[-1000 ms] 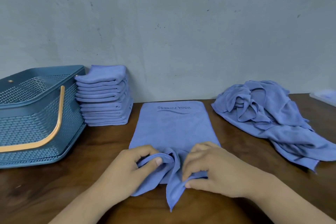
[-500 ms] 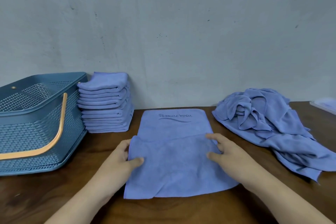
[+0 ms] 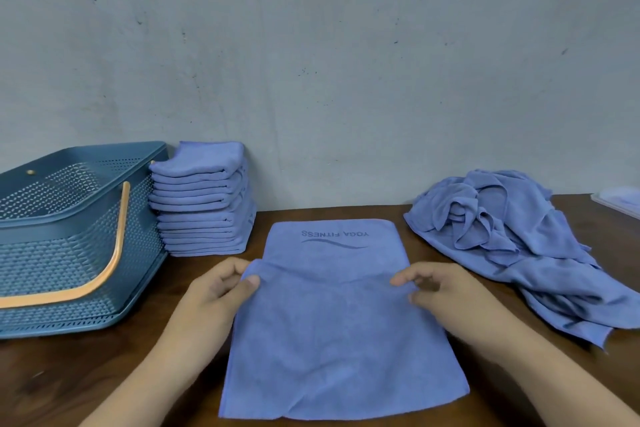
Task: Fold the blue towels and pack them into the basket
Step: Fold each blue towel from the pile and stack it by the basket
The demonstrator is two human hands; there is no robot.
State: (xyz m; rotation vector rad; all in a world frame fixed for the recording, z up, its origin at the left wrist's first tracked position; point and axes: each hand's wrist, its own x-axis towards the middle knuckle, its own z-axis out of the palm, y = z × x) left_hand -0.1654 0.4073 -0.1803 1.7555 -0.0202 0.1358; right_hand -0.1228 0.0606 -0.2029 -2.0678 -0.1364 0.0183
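A dark wooden counter (image 3: 104, 374) is backed by a scuffed grey wall (image 3: 311, 62). On it, a blue basket (image 3: 69, 253) and a folded stack (image 3: 204, 201) are set. The central towel (image 3: 332, 340) is pinched at its doubled edge by the left hand (image 3: 214, 291) and right hand (image 3: 446, 291). A crumpled pile (image 3: 512, 246) is heaped rightward.

Table (image 3: 69, 374): dark brown wood.
Wall (image 3: 346, 62): grey, scuffed, speckled.
Far right: pale flat tray (image 3: 620, 199) on the table, cut off.
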